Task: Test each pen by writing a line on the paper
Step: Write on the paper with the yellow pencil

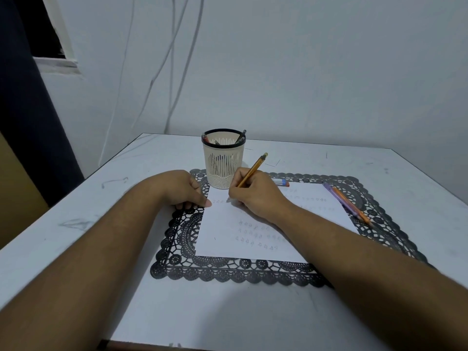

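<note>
slotted cup (222, 163) holding pens (240, 137)

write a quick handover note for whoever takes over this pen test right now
Right hand grips the orange pen, tip on the paper, near its top left.
Left hand rests on the paper's left edge.
Done: several rows of marks on the paper; two pens lie on its right edge, one more behind the right hand.
Left: finish this line, then test the pens in the cup.
</note>
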